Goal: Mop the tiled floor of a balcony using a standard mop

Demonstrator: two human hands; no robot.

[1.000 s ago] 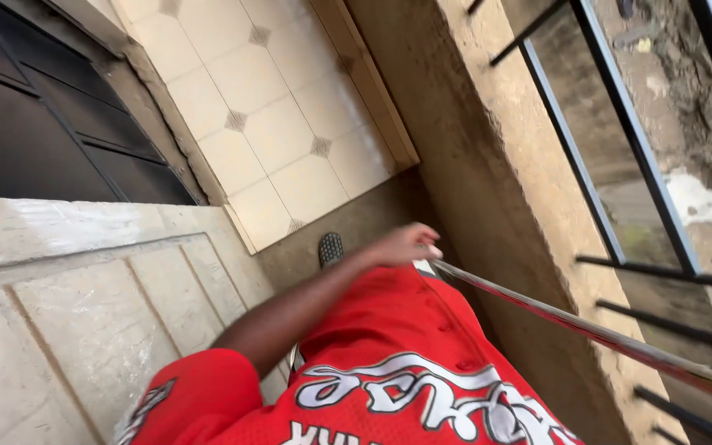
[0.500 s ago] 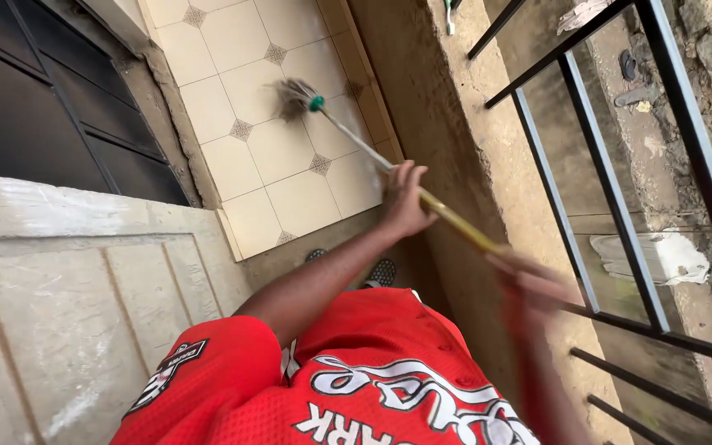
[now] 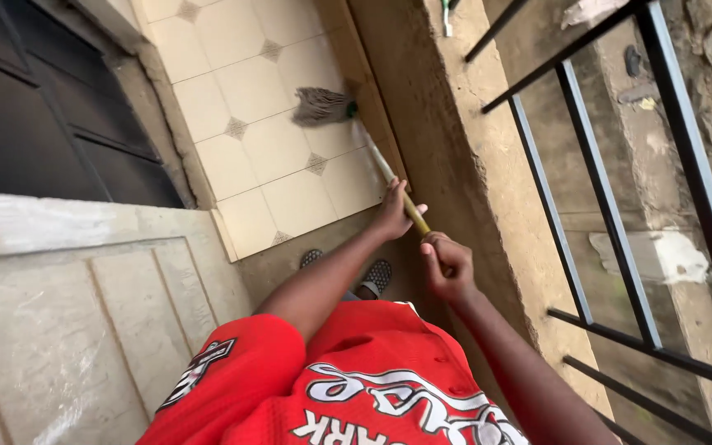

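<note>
Both hands were on the mop handle (image 3: 389, 177) now: left hand (image 3: 395, 213) gripped it further down the shaft, right hand (image 3: 448, 265) closed round the near end, where half a second before the right was blurred and lower. Each grip was wrapped tight on the stick. Mop head (image 3: 323, 106) had pulled in nearer, lying on the cream tiled floor (image 3: 232, 82) beside the concrete ledge (image 3: 447, 124). Judged mid-stroke, mopping under way. Sandalled foot (image 3: 377, 276) visible below; black railing (image 3: 603, 206) at right.
</note>
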